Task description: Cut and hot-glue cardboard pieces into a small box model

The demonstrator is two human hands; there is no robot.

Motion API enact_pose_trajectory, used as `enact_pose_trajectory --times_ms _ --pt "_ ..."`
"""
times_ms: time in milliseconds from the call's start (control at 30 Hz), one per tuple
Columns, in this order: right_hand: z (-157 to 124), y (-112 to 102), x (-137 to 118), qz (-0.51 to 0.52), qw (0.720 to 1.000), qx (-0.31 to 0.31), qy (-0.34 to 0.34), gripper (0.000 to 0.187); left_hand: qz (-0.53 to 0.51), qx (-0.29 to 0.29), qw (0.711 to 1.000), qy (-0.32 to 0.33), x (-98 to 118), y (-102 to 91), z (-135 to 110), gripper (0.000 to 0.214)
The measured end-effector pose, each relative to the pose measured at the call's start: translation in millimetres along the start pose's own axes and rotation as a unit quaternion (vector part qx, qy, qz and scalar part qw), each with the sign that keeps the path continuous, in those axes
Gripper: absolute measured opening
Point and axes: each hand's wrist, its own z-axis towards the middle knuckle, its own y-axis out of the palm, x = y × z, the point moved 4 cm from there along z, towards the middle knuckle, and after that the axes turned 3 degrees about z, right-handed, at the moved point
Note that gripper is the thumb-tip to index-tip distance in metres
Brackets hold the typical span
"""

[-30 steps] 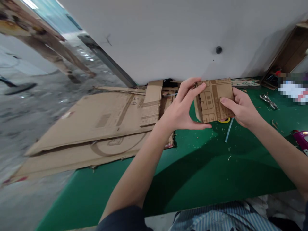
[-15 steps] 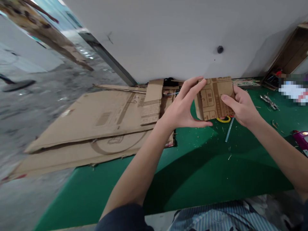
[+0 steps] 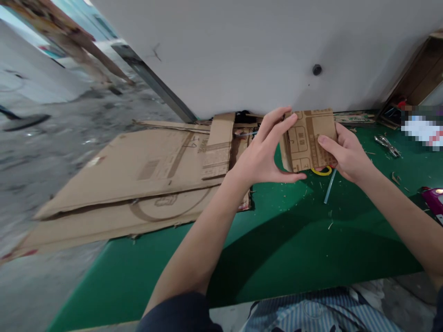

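Note:
Above the green table, a small folded piece of cardboard with brown print is held up between my two hands. My right hand grips its right side, thumb on the face and fingers behind. My left hand spans the left end in a wide C shape. Its index fingertip lies at the upper left corner and its thumb along the lower edge. A folded flap shows at the piece's left side. Just below are a yellow ring-shaped handle and a thin translucent stick.
Large flat cardboard sheets overhang the left end of the green table. Metal pliers and a magenta object lie right. A white wall stands behind, with a wooden box at right. A person's legs show far left.
My hands and the cardboard piece stay almost still. In the background at far left, the person's legs have shifted.

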Motion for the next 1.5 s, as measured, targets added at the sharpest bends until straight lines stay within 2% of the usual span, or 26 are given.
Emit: enact_pose_trajectory --times_ms 200,467,567,667,833,933,967,1000,1067,1133,1200,1233,1300,1400,1500 --pt "-1 1 -1 0.024 1.000 0.006 0.015 0.061 0.008 -0.009 1.000 -0.010 -2 0.7 -1 0.122" --pt "1 1 1 0.007 1.000 0.002 0.005 0.054 0.025 -0.010 1.000 -0.016 -3 2.9 -2 0.121" --pt "1 0 2 0.009 1.000 0.014 0.004 0.053 0.024 0.008 1.000 -0.018 -6 0.4 -3 0.119" --pt "1 -2 1 0.006 1.000 0.025 0.004 0.052 0.033 0.033 0.998 -0.044 -22 -6.6 -8 0.117" --pt "4 -7 5 -0.014 0.999 0.031 0.008 0.045 -0.010 0.081 0.989 -0.125 -68 -26.3 -24 0.099" --pt "8 -12 14 -0.126 0.992 0.020 -0.014 0.038 -0.052 0.074 0.981 -0.171 -89 -35.7 -32 0.088" --pt "9 -14 18 -0.199 0.979 0.007 -0.030 0.038 -0.056 0.069 0.980 -0.177 -92 -37.9 -33 0.087" --pt "10 -15 24 -0.290 0.956 -0.011 -0.046 0.039 -0.054 0.065 0.981 -0.176 -93 -39.8 -33 0.087" --pt "12 -18 40 -0.487 0.871 -0.056 -0.044 0.044 -0.047 0.059 0.983 -0.165 -89 -41.4 -32 0.087" --pt "14 -23 63 -0.616 0.778 -0.120 0.006 0.049 -0.044 0.049 0.984 -0.165 -86 -39.7 -31 0.086" --pt "14 -26 83 -0.656 0.730 -0.189 0.041 0.051 -0.046 0.043 0.982 -0.178 -87 -36.3 -33 0.083" --pt "15 -28 90 -0.664 0.718 -0.205 0.039 0.050 -0.049 0.045 0.981 -0.184 -89 -34.8 -34 0.081" --pt "17 -30 98 -0.667 0.713 -0.214 0.022 0.050 -0.062 0.059 0.978 -0.188 -97 -32.5 -38 0.078" --pt "19 -32 102 -0.655 0.726 -0.208 -0.004 0.047 -0.087 0.072 0.977 -0.183 -105 -30.4 -41 0.075" --pt "18 -32 103 -0.653 0.735 -0.183 -0.030 0.041 -0.086 0.065 0.980 -0.170 -104 -29.0 -39 0.077"
